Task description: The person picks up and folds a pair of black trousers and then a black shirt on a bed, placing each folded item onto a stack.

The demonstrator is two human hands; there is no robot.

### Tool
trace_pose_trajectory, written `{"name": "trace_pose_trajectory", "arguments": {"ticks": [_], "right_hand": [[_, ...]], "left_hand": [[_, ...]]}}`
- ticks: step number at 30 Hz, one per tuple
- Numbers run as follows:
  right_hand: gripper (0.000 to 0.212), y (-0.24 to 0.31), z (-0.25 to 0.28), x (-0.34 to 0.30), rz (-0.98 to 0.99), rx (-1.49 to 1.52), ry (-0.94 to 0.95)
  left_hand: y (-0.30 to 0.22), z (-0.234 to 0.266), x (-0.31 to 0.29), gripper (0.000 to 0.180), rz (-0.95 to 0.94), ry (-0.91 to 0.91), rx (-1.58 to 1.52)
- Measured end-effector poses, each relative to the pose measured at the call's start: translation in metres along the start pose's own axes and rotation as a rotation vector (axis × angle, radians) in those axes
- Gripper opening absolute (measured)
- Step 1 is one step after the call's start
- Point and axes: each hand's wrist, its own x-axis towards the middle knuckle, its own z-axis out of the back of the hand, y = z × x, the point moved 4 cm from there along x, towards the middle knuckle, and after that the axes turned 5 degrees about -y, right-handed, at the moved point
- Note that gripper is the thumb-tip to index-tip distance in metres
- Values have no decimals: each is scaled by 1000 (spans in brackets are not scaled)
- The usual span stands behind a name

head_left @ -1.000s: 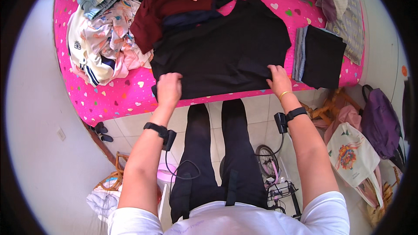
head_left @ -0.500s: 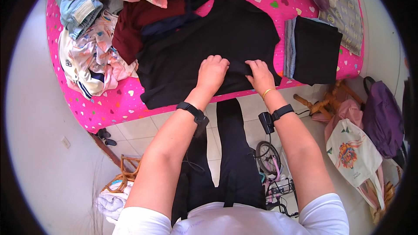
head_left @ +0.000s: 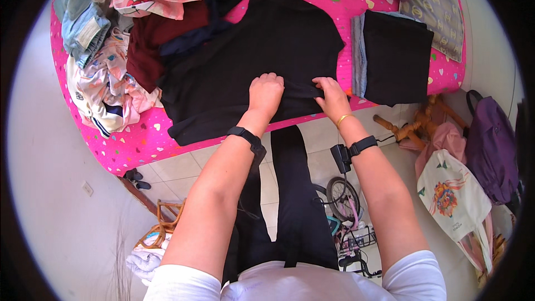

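A black top lies spread over the near part of the bed, its collar end pointing away from me. My left hand rests on its near side with the fingers curled into the cloth. To the right, my right hand pinches the fabric near the garment's right corner between thumb and fingers. A low ridge of cloth runs between the two hands. What lies under my left fingers is hidden.
The bed has a pink heart-patterned sheet. Rumpled clothes pile up at left. A folded black garment tops a stack at right, beside a grey patterned pillow. Bags and a small bicycle stand below.
The whole view has shifted, so the bed and clothes sit further left in the picture. Against the black top, both hands have slid slightly right, still on its near side.
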Motion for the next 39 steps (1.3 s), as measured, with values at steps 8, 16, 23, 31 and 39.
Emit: {"name": "trace_pose_trajectory", "arguments": {"ticks": [8,16,23,31,39], "right_hand": [[40,-18,-5,-3,-23,64,-16],[29,-17,-3,-4,-16,56,-9],[24,-18,-1,-5,43,71,-61],[17,-18,-3,-8,57,50,-69],[25,-20,14,-6,-56,72,-155]], "left_hand": [[0,22,1,10,183,-243,-139],[-55,19,11,11,-1,-80,-352],[-66,4,18,11,-22,-74,-317],[-66,10,13,8,-64,-125,-288],[-60,17,-62,11,-270,226,-222]]}}
